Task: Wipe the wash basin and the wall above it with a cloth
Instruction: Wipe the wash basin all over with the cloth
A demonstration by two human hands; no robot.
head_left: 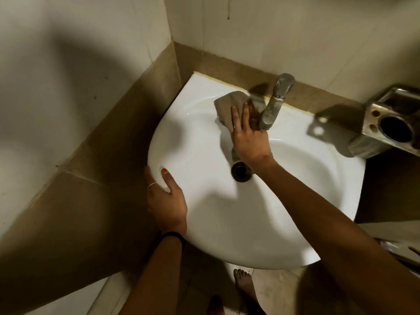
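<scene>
Cloth [229, 103] — flat right hand [248, 139] presses it on wash basin [204, 212] by tap [272, 103]; left hand [166, 201] grips its rim.

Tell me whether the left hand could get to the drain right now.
Probably yes. The left hand holds the wash basin rim, and bare bowl lies between it and the drain; only the wrist of the right hand crowds the drain's far side.

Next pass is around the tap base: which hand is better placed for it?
Right. The right hand presses the cloth flat on the wash basin beside the tap; the left hand holds the near-left rim, without cloth.
</scene>
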